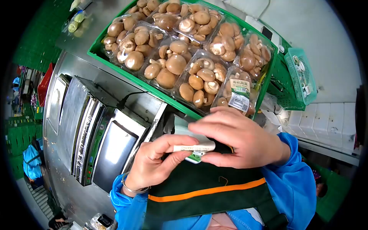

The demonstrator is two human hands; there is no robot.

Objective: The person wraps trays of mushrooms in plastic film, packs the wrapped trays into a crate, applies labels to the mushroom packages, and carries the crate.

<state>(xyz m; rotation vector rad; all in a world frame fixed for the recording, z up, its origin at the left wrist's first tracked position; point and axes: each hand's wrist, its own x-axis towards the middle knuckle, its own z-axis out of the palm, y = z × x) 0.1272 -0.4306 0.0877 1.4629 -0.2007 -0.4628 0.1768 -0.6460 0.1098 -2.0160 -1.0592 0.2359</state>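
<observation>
My left hand point(155, 161) is closed, pinching a roll of printed labels point(193, 147) between thumb and fingers in front of my apron. A pale strip of backing runs up from the roll, and a green and white label shows beneath it. My right hand point(237, 140) is over the other end of the roll. Its fingers stretch across the strip and its thumb lies below, close to the green label. Just beyond my right hand is a wrapped pack of mushrooms point(226, 100) bearing an organic-vegetable label with a barcode point(239, 102).
A green crate point(168, 100) holds several film-wrapped mushroom packs point(166, 71). To the left, a tray-wrapping machine point(105, 138) stands on a steel counter point(57, 165). A teal basket point(295, 57) with small items is at the right. Bagged green vegetables point(76, 21) lie at upper left.
</observation>
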